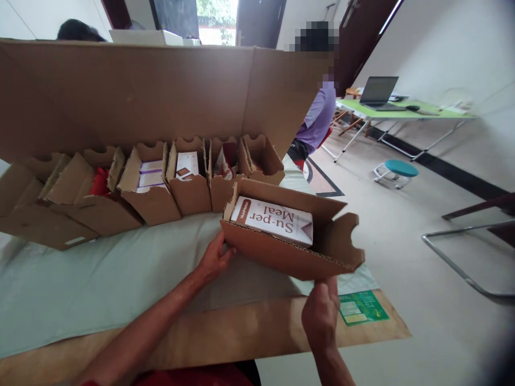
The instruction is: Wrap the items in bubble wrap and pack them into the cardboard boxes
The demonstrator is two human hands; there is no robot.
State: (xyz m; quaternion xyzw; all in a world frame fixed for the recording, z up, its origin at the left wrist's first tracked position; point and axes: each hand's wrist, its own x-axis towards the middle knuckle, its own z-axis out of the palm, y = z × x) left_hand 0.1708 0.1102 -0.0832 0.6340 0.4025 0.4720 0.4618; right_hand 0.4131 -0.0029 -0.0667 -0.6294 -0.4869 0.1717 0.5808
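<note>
A long open cardboard bin (277, 257) is held up off the table between my two hands. Inside it lies a white "Su-per Meal" box (277, 220), its lettering upside down to me. My left hand (215, 257) grips the bin's left end, with some fingers hidden beneath it. Under the right end, my right hand (322, 311) is closed on the bin's lower edge. Beyond them stands a row of similar bins, among them one with a white carton (187, 164) and one with a red packet (100, 182).
A tall cardboard panel (161, 96) rises behind the row. Pale green cloth (120, 279) covers much of the wooden table (257, 332). A person in a purple shirt (322, 115) sits beyond the panel. At right are a laptop (378, 92) and a teal stool (401, 168).
</note>
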